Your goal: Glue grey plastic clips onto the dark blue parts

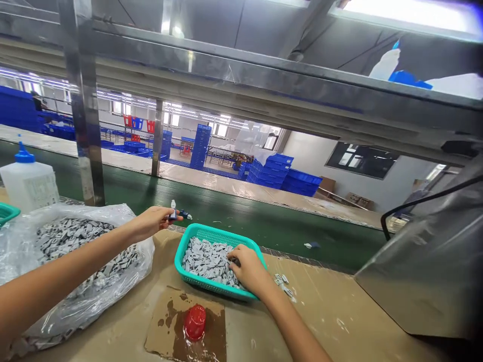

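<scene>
My left hand is closed, pinching a small plastic part with a whitish tip and dark blue body, above the green belt's near edge. Another dark part with a white end lies just past those fingertips. My right hand reaches into a turquoise basket filled with small grey plastic pieces. Its thumb and fingers are drawn together at the pieces, with something dark between them that I cannot make out. In front of the basket, a red cup-shaped object rests on wet cardboard.
A clear plastic bag of grey pieces lies at left, near a white bottle with a blue cap. Loose pieces sit right of the basket. Beyond runs a green conveyor belt; metal posts and a shelf stand above.
</scene>
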The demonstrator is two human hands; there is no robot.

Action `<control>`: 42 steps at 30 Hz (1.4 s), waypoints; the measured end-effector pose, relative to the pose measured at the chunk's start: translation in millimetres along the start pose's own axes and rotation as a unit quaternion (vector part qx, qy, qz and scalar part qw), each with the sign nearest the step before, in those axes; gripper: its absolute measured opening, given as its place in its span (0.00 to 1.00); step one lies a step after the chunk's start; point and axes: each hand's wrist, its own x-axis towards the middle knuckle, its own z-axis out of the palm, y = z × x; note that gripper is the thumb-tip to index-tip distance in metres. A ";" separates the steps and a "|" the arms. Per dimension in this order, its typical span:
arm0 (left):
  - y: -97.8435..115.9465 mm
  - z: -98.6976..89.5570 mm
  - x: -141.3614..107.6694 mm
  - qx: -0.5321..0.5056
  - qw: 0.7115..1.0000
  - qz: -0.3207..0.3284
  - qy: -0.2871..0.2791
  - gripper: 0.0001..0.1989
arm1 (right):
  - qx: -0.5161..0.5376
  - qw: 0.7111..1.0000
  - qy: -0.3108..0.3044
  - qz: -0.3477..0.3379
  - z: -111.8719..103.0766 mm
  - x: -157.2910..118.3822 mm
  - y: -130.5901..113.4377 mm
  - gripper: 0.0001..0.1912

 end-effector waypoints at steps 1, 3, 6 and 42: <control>-2.8 -1.6 5.0 0.009 1.000 -0.003 -0.008 0.13 | -0.005 1.000 0.004 0.002 3.7 0.6 1.5 0.11; -7.8 -5.2 15.1 0.036 0.999 -0.006 -0.022 0.15 | -0.009 1.000 0.015 0.002 8.0 0.6 3.9 0.12; -13.4 -12.1 32.2 0.107 0.994 0.001 -0.016 0.16 | -0.001 0.999 0.039 -0.002 8.7 -0.7 5.1 0.12; 4.4 9.7 -69.2 0.207 0.950 0.122 -0.198 0.10 | 0.436 0.867 -0.067 0.231 -13.6 -110.9 -52.1 0.04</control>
